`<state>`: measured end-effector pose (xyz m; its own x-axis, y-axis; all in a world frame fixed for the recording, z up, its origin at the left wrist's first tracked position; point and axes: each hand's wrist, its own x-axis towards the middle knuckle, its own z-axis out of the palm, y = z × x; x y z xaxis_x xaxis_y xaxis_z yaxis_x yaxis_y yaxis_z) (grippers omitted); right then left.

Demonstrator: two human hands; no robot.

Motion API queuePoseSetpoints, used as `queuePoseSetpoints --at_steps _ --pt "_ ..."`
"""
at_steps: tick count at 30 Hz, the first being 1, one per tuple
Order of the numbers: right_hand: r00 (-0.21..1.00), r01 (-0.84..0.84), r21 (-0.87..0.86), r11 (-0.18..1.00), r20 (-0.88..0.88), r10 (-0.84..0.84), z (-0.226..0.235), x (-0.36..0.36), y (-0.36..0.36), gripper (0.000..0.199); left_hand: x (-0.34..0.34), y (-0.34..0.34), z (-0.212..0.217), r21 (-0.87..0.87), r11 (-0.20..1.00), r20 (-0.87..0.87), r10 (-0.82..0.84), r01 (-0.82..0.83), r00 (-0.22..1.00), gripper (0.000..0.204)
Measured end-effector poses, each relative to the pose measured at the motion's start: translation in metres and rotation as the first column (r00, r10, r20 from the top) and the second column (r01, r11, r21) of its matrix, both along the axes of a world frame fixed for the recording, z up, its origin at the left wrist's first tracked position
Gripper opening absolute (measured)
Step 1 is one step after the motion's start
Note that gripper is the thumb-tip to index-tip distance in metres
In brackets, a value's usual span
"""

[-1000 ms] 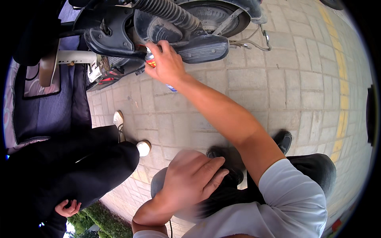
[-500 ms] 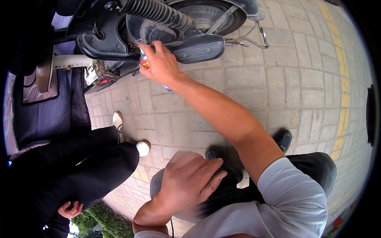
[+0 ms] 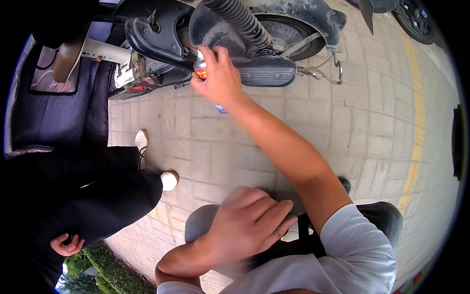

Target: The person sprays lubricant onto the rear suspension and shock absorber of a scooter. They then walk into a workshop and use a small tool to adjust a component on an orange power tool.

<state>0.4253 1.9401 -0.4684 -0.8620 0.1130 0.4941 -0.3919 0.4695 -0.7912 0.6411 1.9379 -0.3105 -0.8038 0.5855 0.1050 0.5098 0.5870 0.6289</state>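
My right hand (image 3: 220,76) is wrapped round a spray can (image 3: 199,68) with a red and yellow label, its index finger at the top by the nozzle. A thin red straw (image 3: 192,47) points from the nozzle at the dark scooter (image 3: 218,41). The can's blue lower end shows below my hand. The straw's tip lies close to the body between the footboard side and the swingarm cover. My left hand (image 3: 252,220), slightly blurred, is held above my knees with its fingers curled together. The inside of that hand is hidden.
A coil-spring shock absorber (image 3: 240,24) and rear wheel (image 3: 289,36) stand beyond my right hand. A metal stand (image 3: 338,71) juts out at right. Another person's dark-trousered leg (image 3: 117,171) and white shoe (image 3: 170,181) are at left, on the paving. Another vehicle's wheel (image 3: 416,22) is top right.
The view has shifted, so the scooter and my right hand appear further right. The nozzle and straw show more clearly. Another vehicle's wheel has come into view at the top right.
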Motion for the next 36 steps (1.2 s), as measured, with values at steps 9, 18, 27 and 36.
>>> queuePoseSetpoints --at_steps 9,18,27,36 --pt "0.999 0.031 0.247 0.968 -0.044 -0.021 0.05 -0.02 -0.005 0.059 0.009 -0.016 0.002 0.126 0.992 -0.117 0.028 -0.013 0.993 0.022" --pt "0.997 0.067 0.289 0.955 0.01 -0.073 0.041 -0.036 -0.018 0.06 0.007 -0.036 -0.001 0.142 0.99 -0.114 0.04 -0.024 0.993 0.023" --pt "0.994 0.103 0.309 0.946 0.007 -0.11 0.04 -0.039 -0.023 0.06 0.005 -0.041 -0.001 0.145 0.989 -0.1 0.026 -0.011 0.995 0.024" --pt "0.992 0.105 0.278 0.955 0.033 -0.119 0.04 -0.037 -0.025 0.061 0.007 -0.04 -0.001 0.133 0.991 -0.102 0.02 -0.007 0.995 0.023"
